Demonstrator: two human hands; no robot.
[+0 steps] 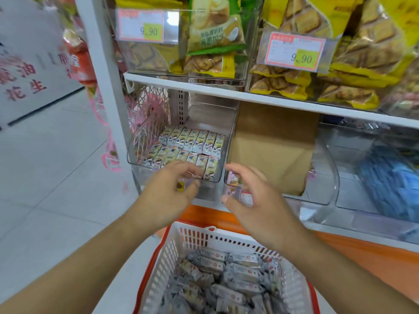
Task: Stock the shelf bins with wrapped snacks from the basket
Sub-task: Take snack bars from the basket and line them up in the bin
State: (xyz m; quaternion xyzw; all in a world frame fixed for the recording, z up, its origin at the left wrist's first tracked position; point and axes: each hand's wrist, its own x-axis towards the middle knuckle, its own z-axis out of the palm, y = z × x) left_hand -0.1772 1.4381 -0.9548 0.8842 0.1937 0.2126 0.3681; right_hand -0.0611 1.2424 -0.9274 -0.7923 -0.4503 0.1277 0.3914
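Note:
A white plastic basket [195,243] with a red rim sits low in front of me, filled with several grey wrapped snacks [229,275]. On the lower shelf a clear bin [223,123] holds two neat rows of small yellow-white snack packs [188,146]. My left hand [169,189] hovers at the bin's front lip, fingers spread and empty. My right hand [251,196] hangs just right of that bin, fingers curled apart, holding nothing. Both hands are above the basket's far rim.
A brown cardboard box [272,150] stands in the neighbouring clear bin [326,173]. Blue packs [390,180] fill a bin further right. The upper shelf [249,96] carries clear bins of yellow biscuit bags with 9.90 price tags. An orange shelf base [362,252] runs below. Tiled floor lies left.

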